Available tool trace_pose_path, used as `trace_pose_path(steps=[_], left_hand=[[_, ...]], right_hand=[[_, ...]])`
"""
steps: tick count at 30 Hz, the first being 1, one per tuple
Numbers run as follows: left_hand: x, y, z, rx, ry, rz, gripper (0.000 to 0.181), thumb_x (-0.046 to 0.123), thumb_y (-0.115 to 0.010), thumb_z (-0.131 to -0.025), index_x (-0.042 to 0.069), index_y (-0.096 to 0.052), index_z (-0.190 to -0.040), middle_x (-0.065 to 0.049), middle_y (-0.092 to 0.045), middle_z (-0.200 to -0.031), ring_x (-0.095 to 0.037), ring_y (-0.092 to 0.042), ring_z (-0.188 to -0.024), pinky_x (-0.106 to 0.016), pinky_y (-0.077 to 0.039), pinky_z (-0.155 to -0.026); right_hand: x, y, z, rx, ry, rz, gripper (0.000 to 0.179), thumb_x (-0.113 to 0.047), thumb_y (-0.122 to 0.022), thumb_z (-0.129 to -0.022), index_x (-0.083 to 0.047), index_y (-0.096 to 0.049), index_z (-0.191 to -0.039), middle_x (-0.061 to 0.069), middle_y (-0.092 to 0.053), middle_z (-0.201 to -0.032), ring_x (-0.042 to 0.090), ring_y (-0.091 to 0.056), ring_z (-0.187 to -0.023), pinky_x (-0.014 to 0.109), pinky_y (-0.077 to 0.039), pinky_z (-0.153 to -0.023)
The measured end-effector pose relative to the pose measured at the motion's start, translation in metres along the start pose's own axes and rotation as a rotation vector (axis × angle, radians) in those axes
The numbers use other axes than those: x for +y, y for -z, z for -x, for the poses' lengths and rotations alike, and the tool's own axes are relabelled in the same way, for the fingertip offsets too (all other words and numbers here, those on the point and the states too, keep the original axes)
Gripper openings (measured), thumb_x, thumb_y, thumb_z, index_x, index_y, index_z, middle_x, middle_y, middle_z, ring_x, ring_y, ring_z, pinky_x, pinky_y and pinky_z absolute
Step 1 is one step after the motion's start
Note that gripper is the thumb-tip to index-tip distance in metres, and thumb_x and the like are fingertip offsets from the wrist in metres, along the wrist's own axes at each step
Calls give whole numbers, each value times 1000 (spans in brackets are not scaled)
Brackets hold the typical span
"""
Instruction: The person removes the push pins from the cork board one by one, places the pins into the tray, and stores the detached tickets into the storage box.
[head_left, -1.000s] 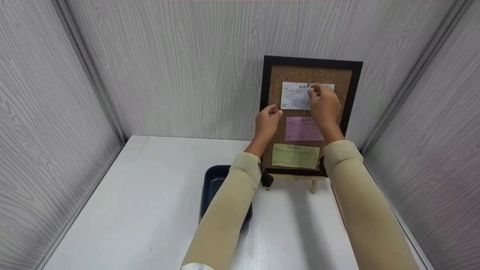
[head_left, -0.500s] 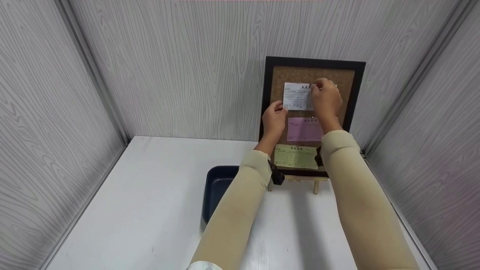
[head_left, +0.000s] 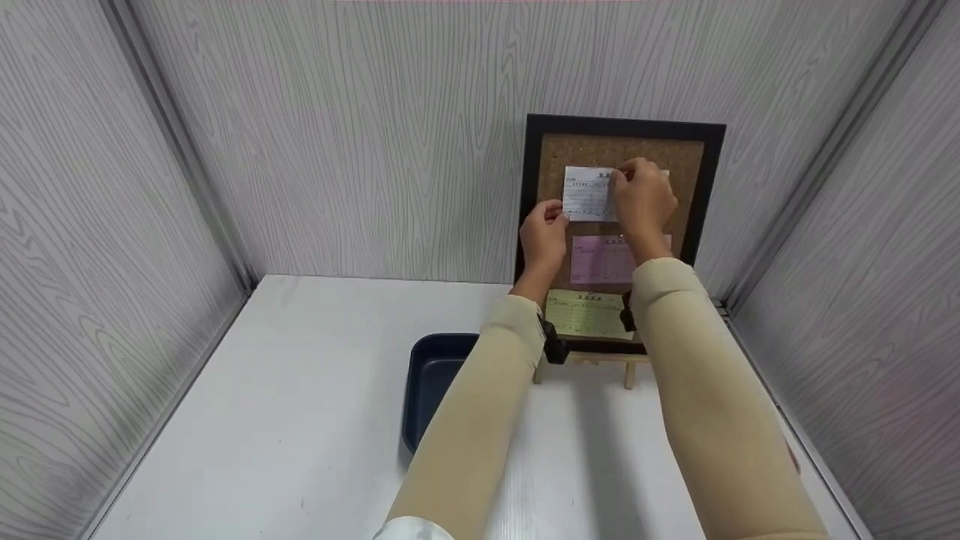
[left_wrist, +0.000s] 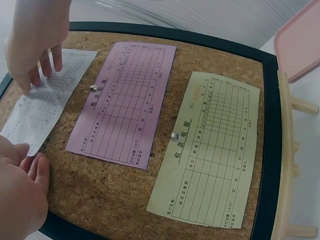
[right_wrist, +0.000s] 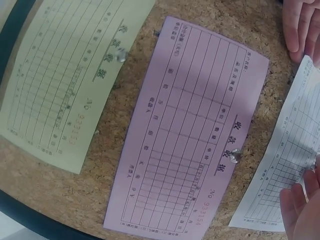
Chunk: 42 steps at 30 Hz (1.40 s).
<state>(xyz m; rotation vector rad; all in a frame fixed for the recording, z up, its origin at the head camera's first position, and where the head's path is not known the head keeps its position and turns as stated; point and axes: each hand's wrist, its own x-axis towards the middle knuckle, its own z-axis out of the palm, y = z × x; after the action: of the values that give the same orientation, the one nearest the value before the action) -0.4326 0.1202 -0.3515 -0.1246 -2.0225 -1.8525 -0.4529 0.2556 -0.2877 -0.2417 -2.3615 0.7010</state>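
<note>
The white receipt (head_left: 587,196) lies against the upper part of a black-framed cork board (left_wrist: 100,200). My left hand (head_left: 545,236) pinches its lower left corner between thumb and fingers. At the receipt's top edge, my right hand (head_left: 645,196) has thumb and forefinger together where a pushpin showed earlier; the fingers hide that pin now. Below hangs a pink receipt (right_wrist: 190,120), fixed by a clear pushpin (right_wrist: 235,156). Lowest is a green receipt (left_wrist: 210,150) with its own pushpin (left_wrist: 174,136).
A small wooden easel (head_left: 630,373) carries the board on the white table (head_left: 315,375). The dark blue tray (head_left: 411,405) is partly covered by the left sleeve. In the left wrist view a pink tray (left_wrist: 302,45) shows at the edge. Wood-grain panels (head_left: 375,150) surround the table.
My right hand's fingertips have closed over the pushpin at the white receipt's top edge. My left hand has risen slightly and now grips the receipt's lower left corner.
</note>
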Motion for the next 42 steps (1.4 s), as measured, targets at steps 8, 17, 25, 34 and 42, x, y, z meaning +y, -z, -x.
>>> trace_pose_path(steps=[8,17,25,34,42], left_hand=[[-2,1,-3,4,2,-35,18,5,-63,-99,3,-71,-115,-10,-72,-105,-19,-69,-95,-24,-54,-78],[1,0,-7,11,-17,-72,17,6,-65,-98,5,-72,-113,-8,-73,-104,-17,-68,-95,-24,-53,-80],[-1,1,-6,-15,-27,-56,17,7,-64,-98,4,-72,-113,-9,-73,-103,-17,-69,-91,-25,-53,-76],[1,1,-8,-10,-36,-62,17,5,-64,-98,3,-72,-112,-9,-73,-103,-17,-68,-91,-24,-52,-76],[3,1,-8,-7,-35,-56,17,4,-64,-97,2,-72,-112,-10,-73,-103,-17,-69,-90,-24,-53,-76]], right_hand=[[-1,-3,-2,-8,-23,10,28,-32,-60,-102,-11,-70,-117,8,-71,-119,27,-66,-110,53,-48,-95],[0,-2,-5,39,-6,3,24,-30,-61,-101,-12,-71,-114,8,-72,-118,28,-67,-110,53,-49,-93],[3,-2,0,66,20,-1,21,-29,-61,-101,-12,-71,-110,8,-72,-114,28,-66,-109,53,-49,-90],[4,-1,0,56,23,-11,21,-29,-61,-101,-15,-70,-114,5,-71,-116,26,-66,-110,51,-49,-90],[4,-1,0,31,29,-10,21,-28,-61,-101,-13,-70,-113,6,-70,-116,27,-65,-110,53,-47,-91]])
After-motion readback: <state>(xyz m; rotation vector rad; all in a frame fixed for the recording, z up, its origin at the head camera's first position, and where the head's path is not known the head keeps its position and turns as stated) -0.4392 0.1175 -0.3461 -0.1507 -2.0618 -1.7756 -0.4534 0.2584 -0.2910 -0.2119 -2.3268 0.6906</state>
